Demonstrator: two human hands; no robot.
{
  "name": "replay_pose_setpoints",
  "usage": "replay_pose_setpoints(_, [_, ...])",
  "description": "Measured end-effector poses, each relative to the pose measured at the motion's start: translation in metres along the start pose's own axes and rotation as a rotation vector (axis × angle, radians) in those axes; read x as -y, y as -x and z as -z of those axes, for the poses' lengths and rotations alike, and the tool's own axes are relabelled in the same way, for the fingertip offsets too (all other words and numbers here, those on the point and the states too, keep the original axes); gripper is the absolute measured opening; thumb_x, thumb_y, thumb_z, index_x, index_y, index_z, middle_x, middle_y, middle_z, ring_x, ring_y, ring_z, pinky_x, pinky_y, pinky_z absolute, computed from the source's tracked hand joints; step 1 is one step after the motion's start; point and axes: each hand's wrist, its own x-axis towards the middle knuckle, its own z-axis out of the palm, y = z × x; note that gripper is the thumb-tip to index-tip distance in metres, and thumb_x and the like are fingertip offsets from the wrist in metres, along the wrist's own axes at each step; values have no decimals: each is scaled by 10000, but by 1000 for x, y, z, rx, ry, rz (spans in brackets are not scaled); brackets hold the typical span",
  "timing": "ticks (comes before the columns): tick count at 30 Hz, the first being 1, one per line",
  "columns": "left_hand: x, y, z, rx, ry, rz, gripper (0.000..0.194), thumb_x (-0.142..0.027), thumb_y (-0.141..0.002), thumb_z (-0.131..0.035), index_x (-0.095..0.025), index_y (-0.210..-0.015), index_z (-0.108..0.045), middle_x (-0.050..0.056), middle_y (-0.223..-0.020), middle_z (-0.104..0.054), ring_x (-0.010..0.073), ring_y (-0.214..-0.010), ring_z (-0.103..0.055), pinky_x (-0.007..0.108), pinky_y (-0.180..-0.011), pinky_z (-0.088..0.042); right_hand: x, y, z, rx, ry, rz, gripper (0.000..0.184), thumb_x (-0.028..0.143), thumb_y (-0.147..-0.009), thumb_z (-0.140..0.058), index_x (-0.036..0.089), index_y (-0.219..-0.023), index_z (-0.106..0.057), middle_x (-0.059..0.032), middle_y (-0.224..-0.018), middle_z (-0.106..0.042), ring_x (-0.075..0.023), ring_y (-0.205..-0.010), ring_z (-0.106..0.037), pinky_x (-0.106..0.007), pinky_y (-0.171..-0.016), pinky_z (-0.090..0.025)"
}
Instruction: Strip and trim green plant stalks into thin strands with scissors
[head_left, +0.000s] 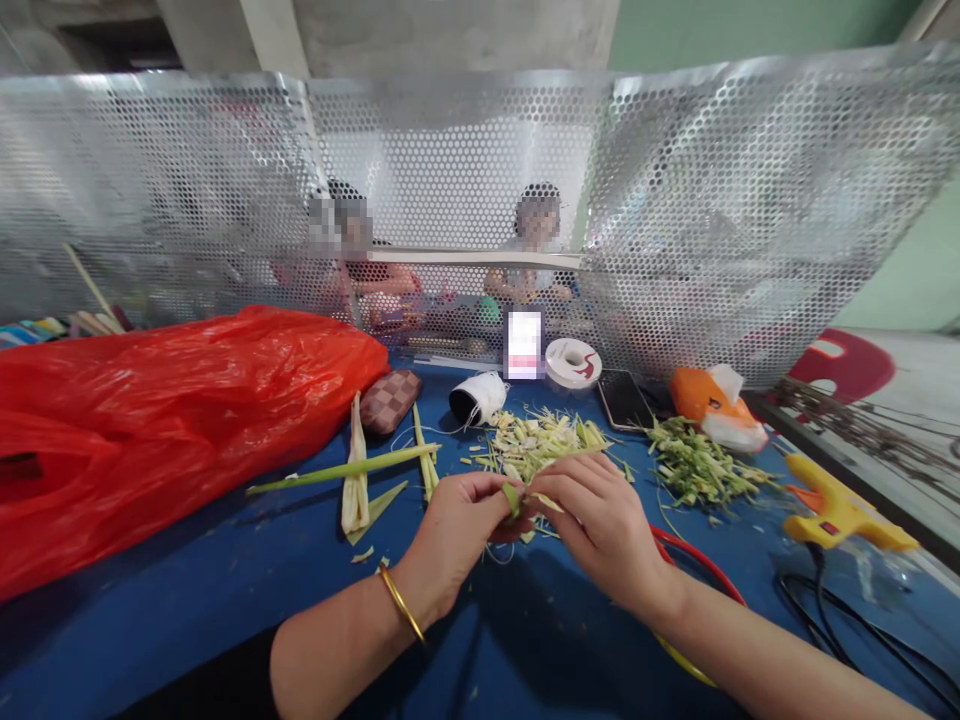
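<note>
My left hand (457,535) and my right hand (596,520) meet over the blue table (225,600), both pinching a small folded green leaf piece (512,497) between their fingertips. A gold bangle (401,603) sits on my left wrist. Just beyond the hands lies a pile of pale cut leaf scraps (536,440). Long leaf strips (356,470) lie to the left of my left hand.
A big red plastic bag (150,420) fills the left. A second green scrap pile (697,465), a yellow glue gun (840,512), an orange tissue pack (712,405), a phone (624,400), tape roll (572,362), thread spool (478,397) and checkered pouch (390,400) lie about. Two people sit behind a perforated metal screen (675,200).
</note>
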Motion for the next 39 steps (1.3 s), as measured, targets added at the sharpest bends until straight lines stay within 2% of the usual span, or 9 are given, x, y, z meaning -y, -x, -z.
replay_pose_setpoints(4, [1, 0, -1, -26, -6, -10, 136, -219, -757, -661, -135, -826, -741, 44, -694, -695, 114, -626, -622, 239, -650, -493, 0, 2, -2, 9, 5, -41, 120, 178, -904, -521, 196, -863, -633, -28, -751, -671, -173, -721, -595, -329, -702, -403])
replay_pose_setpoints(10, [0, -2, 0, 9, 1, -38, 138, -242, -739, -690, -144, -823, -738, 31, -660, -687, 110, -619, -615, 231, -631, -489, 0, 1, -3, -20, 2, -60, 100, 150, -885, -531, 192, -857, -617, -44, -851, -670, -177, -820, -603, -327, -753, -429])
replay_pose_setpoints(16, [0, 0, 1, 24, 47, 34, 121, -226, -716, -702, -134, -795, -709, 43, -664, -689, 145, -653, -640, 296, -690, -522, 1, 0, -2, 2, 95, 75, 135, 87, -869, -491, 189, -883, -579, -37, -880, -702, -197, -942, -621, -370, -896, -383])
replay_pose_setpoints(19, [1, -1, 1, 1, 21, 21, 124, -221, -740, -678, -130, -816, -716, 46, -686, -695, 134, -647, -635, 270, -675, -514, 1, 2, -4, 25, 160, 82, 149, 93, -887, -453, 182, -878, -572, -44, -836, -693, -194, -850, -631, -392, -906, -363])
replay_pose_setpoints(25, [2, -4, 2, 8, -58, -72, 151, -238, -772, -650, -166, -859, -750, 35, -760, -718, 114, -667, -628, 217, -651, -485, 2, 5, -9, 61, 93, -68, 143, 146, -921, -437, 188, -821, -530, -38, -769, -632, -173, -727, -565, -334, -776, -396])
replay_pose_setpoints(31, [4, -6, 4, 6, -149, -106, 174, -198, -782, -604, -184, -865, -756, 33, -747, -721, 133, -667, -632, 241, -647, -492, 4, 8, -11, 85, 34, -160, 201, 180, -932, -428, 198, -740, -486, -4, -654, -570, -156, -621, -504, -300, -681, -377])
replay_pose_setpoints(33, [6, -7, 6, 20, -232, -165, 199, -214, -789, -589, -194, -896, -756, 33, -745, -720, 148, -680, -636, 254, -644, -494, 6, 10, -12, 97, -13, -247, 207, 198, -922, -446, 201, -719, -489, 2, -632, -561, -157, -623, -503, -288, -655, -376])
replay_pose_setpoints(37, [9, -8, 12, 0, -428, -339, 238, -219, -799, -560, -230, -939, -752, 21, -782, -729, 167, -734, -642, 267, -680, -493, 10, 8, -12, 121, -231, -540, 220, 226, -895, -471, 203, -682, -521, 4, -637, -597, -147, -633, -536, -252, -593, -393])
replay_pose_setpoints(39, [9, -8, 13, -19, -485, -357, 247, -224, -796, -555, -227, -945, -753, 27, -790, -733, 176, -741, -640, 273, -679, -490, 11, 6, -12, 122, -347, -636, 235, 239, -884, -479, 199, -660, -537, 6, -630, -607, -136, -620, -548, -242, -581, -407])
